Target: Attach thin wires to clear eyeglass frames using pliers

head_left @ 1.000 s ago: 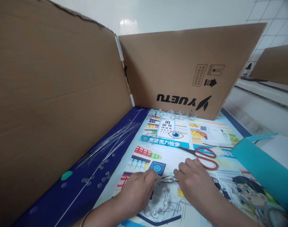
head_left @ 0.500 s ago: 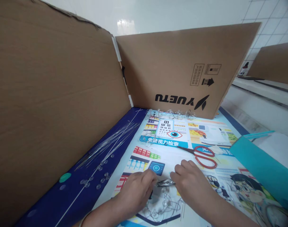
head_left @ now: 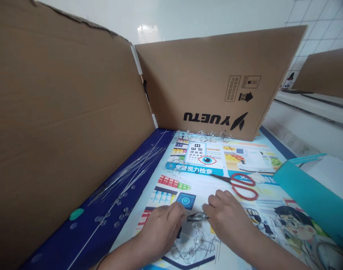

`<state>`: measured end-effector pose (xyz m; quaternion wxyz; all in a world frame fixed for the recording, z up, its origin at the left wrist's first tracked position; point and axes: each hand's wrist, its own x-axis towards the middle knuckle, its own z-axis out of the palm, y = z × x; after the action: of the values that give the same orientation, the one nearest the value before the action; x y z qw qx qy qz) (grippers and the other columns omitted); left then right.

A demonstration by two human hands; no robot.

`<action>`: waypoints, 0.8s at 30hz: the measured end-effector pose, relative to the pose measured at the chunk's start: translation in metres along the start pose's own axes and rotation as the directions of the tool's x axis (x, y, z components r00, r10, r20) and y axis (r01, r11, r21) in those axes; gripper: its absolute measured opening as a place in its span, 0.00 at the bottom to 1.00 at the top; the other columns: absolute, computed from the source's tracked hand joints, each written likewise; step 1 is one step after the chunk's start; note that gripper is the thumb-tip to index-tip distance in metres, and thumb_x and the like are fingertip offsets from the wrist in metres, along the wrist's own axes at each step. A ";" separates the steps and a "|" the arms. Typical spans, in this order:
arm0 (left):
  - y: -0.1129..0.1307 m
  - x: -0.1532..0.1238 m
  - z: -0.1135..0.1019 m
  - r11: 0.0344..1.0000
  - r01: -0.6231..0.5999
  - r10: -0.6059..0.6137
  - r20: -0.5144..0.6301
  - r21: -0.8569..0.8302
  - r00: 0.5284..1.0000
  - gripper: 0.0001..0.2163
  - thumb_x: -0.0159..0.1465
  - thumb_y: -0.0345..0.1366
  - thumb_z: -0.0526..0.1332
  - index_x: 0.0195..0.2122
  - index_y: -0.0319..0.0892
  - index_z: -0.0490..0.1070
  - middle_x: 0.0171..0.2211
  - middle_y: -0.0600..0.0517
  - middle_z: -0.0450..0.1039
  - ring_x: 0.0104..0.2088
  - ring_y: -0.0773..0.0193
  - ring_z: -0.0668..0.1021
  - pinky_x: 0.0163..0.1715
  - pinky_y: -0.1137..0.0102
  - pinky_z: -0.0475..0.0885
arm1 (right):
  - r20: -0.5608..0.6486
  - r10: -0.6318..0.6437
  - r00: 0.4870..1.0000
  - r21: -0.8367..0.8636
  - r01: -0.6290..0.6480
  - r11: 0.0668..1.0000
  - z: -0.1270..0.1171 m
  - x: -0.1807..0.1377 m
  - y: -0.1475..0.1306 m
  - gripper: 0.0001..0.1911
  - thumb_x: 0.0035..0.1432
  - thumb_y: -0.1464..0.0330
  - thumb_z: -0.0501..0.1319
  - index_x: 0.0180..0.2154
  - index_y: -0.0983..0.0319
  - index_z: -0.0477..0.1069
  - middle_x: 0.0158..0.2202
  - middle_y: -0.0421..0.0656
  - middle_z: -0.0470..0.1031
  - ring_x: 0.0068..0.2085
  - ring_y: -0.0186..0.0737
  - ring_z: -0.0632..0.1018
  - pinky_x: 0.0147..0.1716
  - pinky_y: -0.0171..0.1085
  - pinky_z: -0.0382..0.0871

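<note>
My left hand (head_left: 163,225) is closed, its fingers pinched around one end of a short silvery bundle of twisted wire (head_left: 198,216). At the other end, my right hand (head_left: 226,214) is also closed, gripping the bundle between curled fingers. The fingertips of both hands are largely hidden. Just below hangs or lies a tangle of thin wire with clear beads (head_left: 196,240), over the printed sheet. Whether it joins the bundle I cannot tell for certain.
Red-handled scissors (head_left: 244,184) lie beyond my right hand. Loose clear beads (head_left: 121,216), thin straight wires (head_left: 129,168) and a green disc (head_left: 76,214) are on the left. Cardboard panels (head_left: 210,82) stand behind and left; a teal box (head_left: 312,198) is at right.
</note>
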<state>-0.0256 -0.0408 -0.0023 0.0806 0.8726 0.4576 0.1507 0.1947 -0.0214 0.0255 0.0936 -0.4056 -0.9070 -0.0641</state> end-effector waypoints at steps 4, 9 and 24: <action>0.002 0.000 -0.002 0.999 0.018 -0.019 -0.011 -0.046 1.000 0.07 0.63 0.26 0.45 0.34 0.42 0.59 0.26 0.53 0.70 0.25 0.64 0.72 0.27 0.72 0.62 | 0.013 -0.004 1.000 -0.019 0.004 1.000 0.001 0.000 0.000 0.04 0.51 0.74 0.61 0.28 0.60 0.68 0.27 0.40 0.67 0.34 0.39 0.63 0.33 0.40 0.49; 0.002 0.001 0.000 0.999 0.010 -0.011 -0.023 -0.048 1.000 0.07 0.64 0.28 0.45 0.33 0.43 0.59 0.24 0.54 0.69 0.24 0.64 0.72 0.26 0.72 0.61 | -0.003 -0.016 1.000 -0.025 0.016 1.000 0.004 -0.001 -0.001 0.04 0.52 0.73 0.61 0.28 0.60 0.68 0.26 0.40 0.67 0.33 0.39 0.63 0.33 0.39 0.50; -0.001 0.001 0.005 0.995 0.041 -0.041 0.006 -0.093 0.999 0.06 0.64 0.27 0.46 0.34 0.43 0.57 0.27 0.53 0.69 0.25 0.63 0.71 0.27 0.71 0.61 | 0.064 0.030 0.998 0.031 -0.032 0.999 0.004 -0.001 -0.004 0.04 0.51 0.73 0.61 0.28 0.59 0.68 0.28 0.39 0.68 0.34 0.40 0.65 0.33 0.39 0.51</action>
<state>-0.0246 -0.0396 -0.0071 0.1251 0.8587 0.4676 0.1685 0.1918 -0.0244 0.0214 0.0724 -0.4200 -0.9040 -0.0351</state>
